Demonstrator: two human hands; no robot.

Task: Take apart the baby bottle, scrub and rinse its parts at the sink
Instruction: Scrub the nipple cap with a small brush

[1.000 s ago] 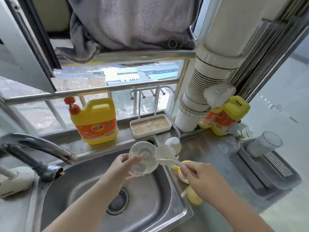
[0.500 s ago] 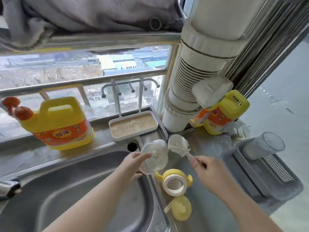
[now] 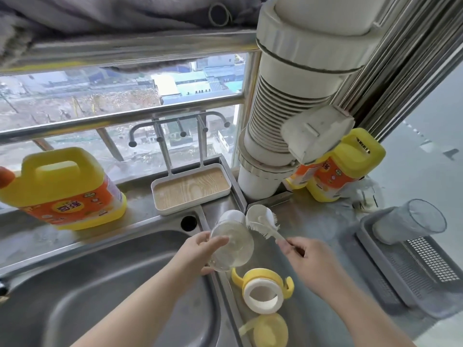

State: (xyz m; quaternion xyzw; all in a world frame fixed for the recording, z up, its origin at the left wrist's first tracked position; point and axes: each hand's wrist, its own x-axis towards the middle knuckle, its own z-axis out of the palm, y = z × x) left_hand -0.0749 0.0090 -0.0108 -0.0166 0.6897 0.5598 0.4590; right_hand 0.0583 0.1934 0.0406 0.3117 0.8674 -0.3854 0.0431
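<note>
1. The left hand [image 3: 200, 249] holds the clear bottle [image 3: 231, 246] over the right edge of the sink [image 3: 100, 284]. The fingers curl round its side, and the thumb sits near the rim.
2. The bottle is tipped so its open mouth faces the camera.
3. The right hand [image 3: 308, 256] pinches the thin handle of the white brush [image 3: 263, 221] between the thumb and the curled fingers.
4. The brush head sits just beside the top right of the bottle. It looks like the bristles touch the bottle's rim, but the view is too blurry to be sure.
5. A small white part [image 3: 231, 215] peeks out from behind the bottle.
6. The yellow collar with two handles [image 3: 263, 290] lies on the steel counter [image 3: 325, 221], near the bottle and below it in the picture. A white ring is on top of it.
7. The yellow cap [image 3: 268, 331] lies on the counter just below the collar.
8. A big yellow soap jug [image 3: 62, 189] stands on the ledge behind the sink, at the left.
9. A white tray [image 3: 190, 189] with a wood-look bottom sits on the ledge behind the bottle.
10. A second yellow jug [image 3: 338, 166] stands by the fat white pipe [image 3: 288, 108].
11. A clear cup [image 3: 413, 221] lies on its side in the grey rack [image 3: 413, 271] at the right.
</note>
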